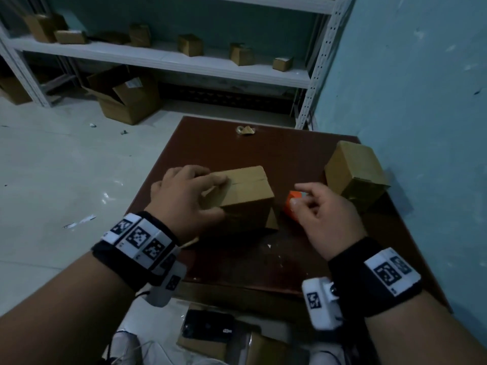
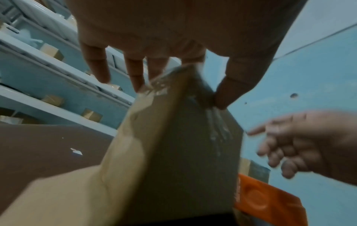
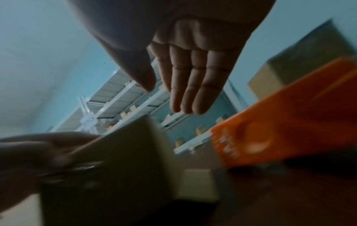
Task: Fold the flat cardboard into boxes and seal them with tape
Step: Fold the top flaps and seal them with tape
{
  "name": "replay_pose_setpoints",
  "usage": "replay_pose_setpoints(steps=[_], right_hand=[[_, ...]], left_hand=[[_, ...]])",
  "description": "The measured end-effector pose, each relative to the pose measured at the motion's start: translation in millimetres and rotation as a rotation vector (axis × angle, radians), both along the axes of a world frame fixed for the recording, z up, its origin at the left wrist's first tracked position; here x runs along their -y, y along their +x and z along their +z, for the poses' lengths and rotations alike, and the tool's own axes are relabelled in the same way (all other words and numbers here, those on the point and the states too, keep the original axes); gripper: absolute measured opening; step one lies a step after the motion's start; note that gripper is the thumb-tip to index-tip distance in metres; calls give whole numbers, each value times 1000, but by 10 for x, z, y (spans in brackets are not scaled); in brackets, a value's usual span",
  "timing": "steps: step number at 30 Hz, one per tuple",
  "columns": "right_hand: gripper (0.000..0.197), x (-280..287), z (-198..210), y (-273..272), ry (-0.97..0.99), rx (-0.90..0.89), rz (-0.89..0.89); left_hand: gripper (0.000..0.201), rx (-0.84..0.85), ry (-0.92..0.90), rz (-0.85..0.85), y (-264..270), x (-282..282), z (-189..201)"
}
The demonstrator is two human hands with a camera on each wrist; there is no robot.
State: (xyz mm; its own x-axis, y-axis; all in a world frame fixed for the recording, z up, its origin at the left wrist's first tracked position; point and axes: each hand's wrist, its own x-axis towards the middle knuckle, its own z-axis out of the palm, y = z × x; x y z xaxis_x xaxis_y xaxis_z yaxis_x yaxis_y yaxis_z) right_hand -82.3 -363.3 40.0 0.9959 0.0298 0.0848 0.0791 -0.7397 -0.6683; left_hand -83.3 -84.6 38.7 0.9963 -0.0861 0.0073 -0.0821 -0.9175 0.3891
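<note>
**Box held by one hand, tape dispenser not yet in grasp**

The left hand point(image 1: 184, 196) grips the cardboard box point(image 1: 245, 191) across its near top corner, fingers point(image 2: 135, 71) lying on the top face and thumb pressed to the side. The right hand point(image 1: 326, 217) holds nothing: its fingers point(image 3: 189, 85) are straight and relaxed, hovering just above the orange tape dispenser point(image 1: 291, 204), which lies on the brown table point(image 1: 210, 143) between this box and a second cardboard box point(image 1: 355, 172) by the wall.

Risks, as I judge them: the box stands slightly tipped with a loose flap showing at its lower right, so a one-handed hold at the corner could let it rock or the flaps spring open while the right hand is busy with the dispenser. A hurried reach could also nudge the dispenser against the box.

The left wrist view alone shows clear tape wrinkled over the box's top edge and down one side, a seam that may not hold flat. The right wrist view shows the open palm, which the head view hides. Only the head view shows the overall layout.
</note>
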Motion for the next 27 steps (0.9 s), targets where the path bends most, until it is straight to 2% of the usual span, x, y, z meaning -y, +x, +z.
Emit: replay_pose_setpoints(steps=[3,7,8,11,14,18,22,25,27], right_hand=[[45,306,-51,149,-302,-14,-93],[68,412,-176,202,-498,-154,-109],[71,411,-196,205,-522,-143,-101],[88,356,-247,223,-588,-150,-109],[88,296,-303,233,-700,-223,-88],[67,337,-266,210,-620,-219,-68],[69,448,-131,126,-421,-5,-31],[72,534,-10,-24,-199,117,41],[72,533,52,-151,-162,189,112]], left_hand=[[58,41,25,13,29,-54,-22],[43,162,44,58,-3,23,7],[45,179,24,77,-21,66,40],[80,164,120,90,-76,244,97],[91,123,200,31,-59,357,46],[92,84,112,-23,0,343,-16],[102,78,179,38,-16,379,33],[91,68,142,-92,35,338,27],[84,70,57,-172,64,295,19]])
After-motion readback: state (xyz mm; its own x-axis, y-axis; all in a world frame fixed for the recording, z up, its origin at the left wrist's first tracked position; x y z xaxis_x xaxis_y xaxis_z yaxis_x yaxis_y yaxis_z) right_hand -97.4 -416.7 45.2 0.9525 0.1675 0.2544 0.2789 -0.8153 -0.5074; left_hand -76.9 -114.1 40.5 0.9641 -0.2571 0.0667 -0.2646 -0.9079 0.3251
